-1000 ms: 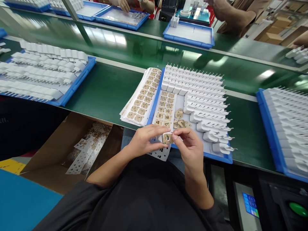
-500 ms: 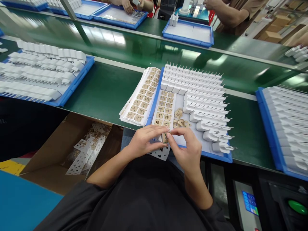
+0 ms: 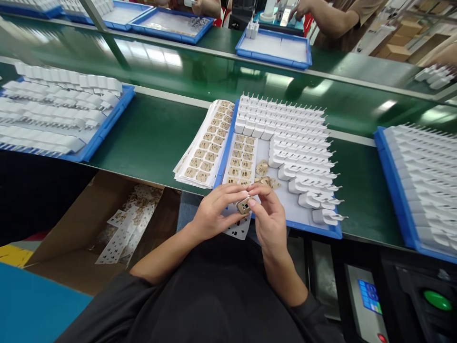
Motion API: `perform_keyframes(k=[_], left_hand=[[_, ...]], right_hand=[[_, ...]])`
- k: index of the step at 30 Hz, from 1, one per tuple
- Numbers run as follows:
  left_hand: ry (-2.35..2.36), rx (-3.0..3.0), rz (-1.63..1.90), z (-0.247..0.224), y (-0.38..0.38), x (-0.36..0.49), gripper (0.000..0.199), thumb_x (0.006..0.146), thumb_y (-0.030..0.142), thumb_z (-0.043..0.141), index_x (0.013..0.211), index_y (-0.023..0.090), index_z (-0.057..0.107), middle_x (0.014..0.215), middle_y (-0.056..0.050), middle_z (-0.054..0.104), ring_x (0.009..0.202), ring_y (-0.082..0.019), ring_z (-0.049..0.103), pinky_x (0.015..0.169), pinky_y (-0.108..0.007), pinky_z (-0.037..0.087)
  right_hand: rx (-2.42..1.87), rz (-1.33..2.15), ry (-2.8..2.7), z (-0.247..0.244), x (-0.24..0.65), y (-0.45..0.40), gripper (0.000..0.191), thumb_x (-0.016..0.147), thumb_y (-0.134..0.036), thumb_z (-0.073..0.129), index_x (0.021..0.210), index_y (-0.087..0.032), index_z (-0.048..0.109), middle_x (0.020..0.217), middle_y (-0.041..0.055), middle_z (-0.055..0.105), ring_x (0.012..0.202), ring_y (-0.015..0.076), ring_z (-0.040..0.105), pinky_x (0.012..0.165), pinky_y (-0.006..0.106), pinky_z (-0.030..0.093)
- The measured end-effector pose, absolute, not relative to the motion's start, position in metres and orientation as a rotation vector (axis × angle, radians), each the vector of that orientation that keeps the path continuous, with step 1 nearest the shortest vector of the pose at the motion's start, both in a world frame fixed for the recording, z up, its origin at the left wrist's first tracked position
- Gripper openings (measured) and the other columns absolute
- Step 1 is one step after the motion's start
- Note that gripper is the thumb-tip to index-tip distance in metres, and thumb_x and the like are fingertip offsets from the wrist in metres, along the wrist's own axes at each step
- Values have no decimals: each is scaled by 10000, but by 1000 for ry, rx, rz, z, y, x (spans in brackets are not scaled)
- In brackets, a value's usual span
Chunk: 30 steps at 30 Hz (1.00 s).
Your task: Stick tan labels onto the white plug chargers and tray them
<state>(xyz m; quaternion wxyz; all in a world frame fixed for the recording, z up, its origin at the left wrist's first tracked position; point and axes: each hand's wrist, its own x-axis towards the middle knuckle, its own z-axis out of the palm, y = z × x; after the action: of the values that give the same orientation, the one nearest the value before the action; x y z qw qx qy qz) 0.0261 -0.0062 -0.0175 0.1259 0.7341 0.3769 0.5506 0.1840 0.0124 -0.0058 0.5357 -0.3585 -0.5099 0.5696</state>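
A small white charger (image 3: 241, 208), its end face covered in tan film with dark cut-outs, is held between my two hands above the near edge of the blue tray (image 3: 323, 230). My left hand (image 3: 210, 212) grips it from the left, fingers over the top and thumb below. On the other side, my right hand (image 3: 270, 220) is closed on it, thumb pressed to the face. Just beyond lies a sheet of tan stickers (image 3: 241, 159), beside loose peeled tan pieces (image 3: 263, 167). A punched white sheet (image 3: 239, 229) shows partly under my hands.
Rows of white plug chargers (image 3: 285, 116) fill much of the tray. A stack of sticker sheets (image 3: 203, 150) lies left of it. More charger-filled trays stand left (image 3: 93, 147) and right (image 3: 392, 178). Below is a carton (image 3: 67, 228) with scrap sheets. Co-workers' arms (image 3: 335, 21) show across the line.
My right hand has shifted left and its fingers have drawn in around the charger, which is now tilted with more of its face showing. A co-worker's hand has left the far tray's metal parts.
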Motion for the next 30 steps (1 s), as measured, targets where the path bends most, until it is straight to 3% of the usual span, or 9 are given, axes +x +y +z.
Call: perform_keyframes(k=[6, 10, 18, 23, 27, 30], left_hand=[[1087, 2209, 1638, -21, -6, 26, 513, 863, 150, 785, 1342, 219, 615, 1255, -154, 717, 1217, -271, 686, 1039, -455, 603], [1079, 2136, 1624, -19, -8, 24, 531, 846, 179, 813, 1339, 211, 617, 1248, -154, 724, 1197, -256, 698, 1036, -428, 604], [1102, 2076, 1527, -14, -8, 21, 494, 879, 238, 786, 1342, 214, 615, 1262, -139, 736, 1192, -237, 709, 1050, -394, 592], [1084, 2120, 1546, -15, -8, 21, 471, 891, 225, 772, 1337, 220, 619, 1237, -127, 745, 1202, -241, 702, 1055, -416, 585], [1122, 2096, 1507, -16, -9, 21, 461, 887, 240, 779, 1322, 201, 631, 1248, -130, 745, 1195, -236, 706, 1060, -386, 579], [1239, 1963, 1417, -16, -11, 18, 436, 899, 303, 766, 1309, 212, 647, 1226, -104, 763, 1088, -218, 750, 949, -323, 625]], right_hand=[[-815, 1363, -1153, -12, 182, 12, 85, 887, -202, 685, 904, -279, 717, 1047, 14, 649, 1072, 178, 631, 943, 323, 532], [-815, 1355, -1258, -13, 189, 14, 148, 916, -191, 643, 983, -286, 734, 1091, 27, 679, 1111, 193, 639, 961, 344, 534], [-824, 685, -1715, -5, 202, 20, 161, 906, -132, 678, 982, -272, 699, 1095, 47, 702, 1068, 225, 672, 962, 424, 547], [-867, 688, -1767, -3, 203, 25, 158, 930, -125, 649, 1025, -250, 668, 1054, 53, 726, 1023, 218, 697, 924, 411, 573], [-801, 388, -1885, -2, 203, 23, 169, 921, -109, 659, 1025, -242, 671, 999, 62, 710, 950, 214, 701, 842, 382, 587], [-658, 301, -1934, -5, 208, 16, 141, 930, -152, 653, 1029, -251, 660, 953, 55, 708, 871, 211, 704, 755, 372, 590]])
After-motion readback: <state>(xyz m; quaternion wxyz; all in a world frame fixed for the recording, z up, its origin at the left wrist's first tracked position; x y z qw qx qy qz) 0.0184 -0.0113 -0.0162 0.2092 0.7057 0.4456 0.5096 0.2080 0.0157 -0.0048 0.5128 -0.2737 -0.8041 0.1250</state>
